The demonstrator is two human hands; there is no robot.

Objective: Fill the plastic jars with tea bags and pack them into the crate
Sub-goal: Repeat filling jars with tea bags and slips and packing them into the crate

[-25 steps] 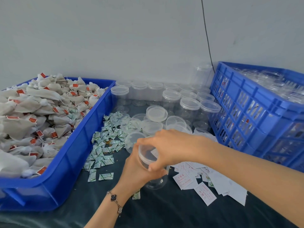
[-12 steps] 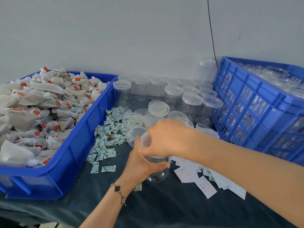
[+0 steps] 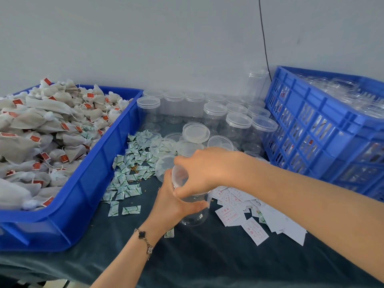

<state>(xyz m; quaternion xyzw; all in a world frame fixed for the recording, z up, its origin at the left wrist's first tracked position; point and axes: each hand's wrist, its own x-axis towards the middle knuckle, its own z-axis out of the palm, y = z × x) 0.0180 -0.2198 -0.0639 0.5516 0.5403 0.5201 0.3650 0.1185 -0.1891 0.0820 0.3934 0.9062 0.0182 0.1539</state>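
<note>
Head view looks down on a dark table against a pale wall. At the left sits a blue bin heaped with tea bags bearing red tags; at the right a blue crate stands tilted, clear jars showing inside it. Between them, rows of lidded jars stand along the wall, with loose lids in front. Green-and-white sachets are scattered beside the bin, and white slips with red print lie near the crate. At the middle, the left hand grips a clear jar round its body, upright on the table. The right hand comes from above, fingers curled on the jar's lid. A bracelet circles the left wrist.
</note>
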